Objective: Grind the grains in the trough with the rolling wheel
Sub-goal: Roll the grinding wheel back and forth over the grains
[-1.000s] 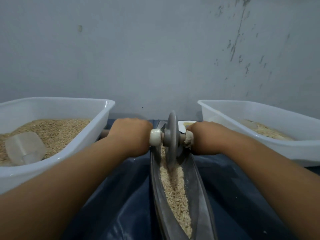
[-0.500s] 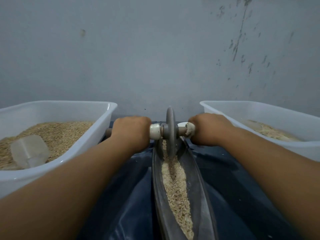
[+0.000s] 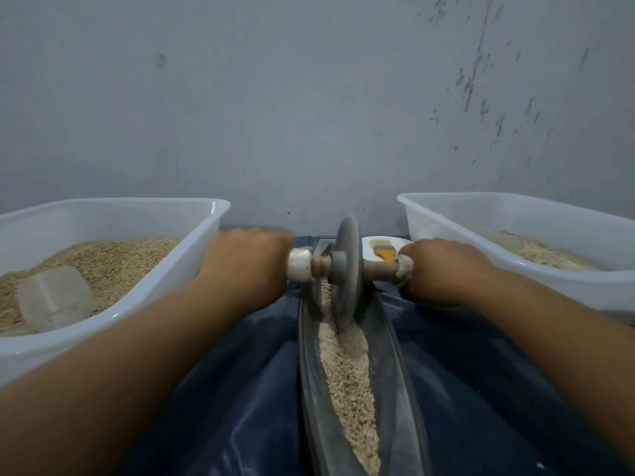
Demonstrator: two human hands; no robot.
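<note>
Wheel (image 3: 347, 269) judged heavy and stiff, grains (image 3: 347, 372) loose. Axle (image 3: 378, 268) is gripped both ends by left hand (image 3: 245, 262) and right hand (image 3: 443, 269), fingers clamped.

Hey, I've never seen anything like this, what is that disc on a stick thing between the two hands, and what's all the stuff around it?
This is a single view from a camera worn on the person's head, looking down at their own arms. The grey stone disc on a wooden axle is a hand grinding wheel. The left hand and the right hand each grip one end of the axle. The wheel stands in a long narrow grey trough holding pale crushed grains, on a dark blue sheet. A white plastic tub on the left holds whole grain and a clear plastic scoop. Another white plastic tub on the right also holds some grain. Behind the wheel sits a white plate with an orange-handled brush.
</note>
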